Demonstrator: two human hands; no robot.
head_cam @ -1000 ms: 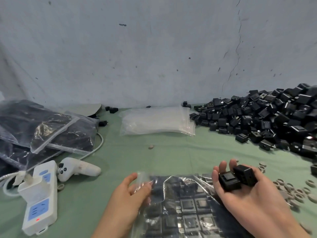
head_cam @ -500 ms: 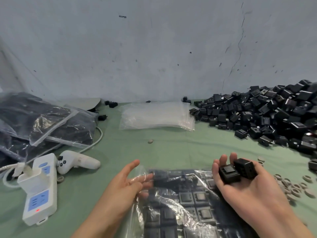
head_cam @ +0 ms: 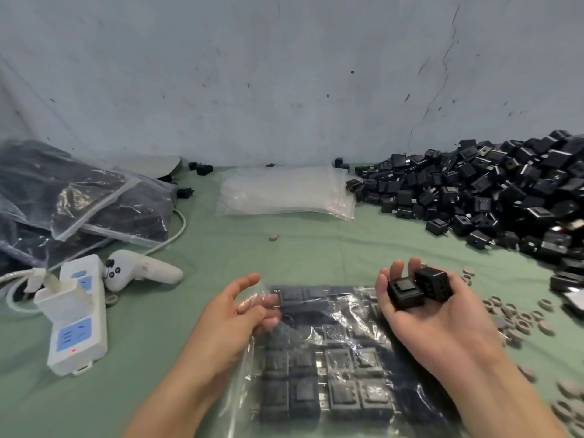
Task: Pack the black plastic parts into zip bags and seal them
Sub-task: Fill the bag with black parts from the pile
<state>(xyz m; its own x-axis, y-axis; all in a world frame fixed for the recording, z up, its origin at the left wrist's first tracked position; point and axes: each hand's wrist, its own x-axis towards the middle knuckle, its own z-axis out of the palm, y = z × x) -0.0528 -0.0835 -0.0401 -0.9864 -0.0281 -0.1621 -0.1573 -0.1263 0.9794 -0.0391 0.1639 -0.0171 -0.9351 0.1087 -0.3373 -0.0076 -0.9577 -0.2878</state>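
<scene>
Cradled two black cube-shaped plastic parts [head_cam: 406,294] in the half-curled right hand [head_cam: 442,314], over the clear zip bag [head_cam: 331,368] of rowed black parts on the green worktop [head_cam: 316,248]. Had left hand [head_cam: 230,317] fingers behind the film, blurred; couldn't tell the grip. Lost the bag's near end off-frame.

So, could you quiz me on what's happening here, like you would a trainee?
1. True or false: the right hand holds two parts.
2. Which hand grips the bag at its mouth? A. left hand B. right hand
3. Fill in: the pile lies to the ____ of the empty bags.
Key: 1 true; 2 A; 3 right.
</scene>
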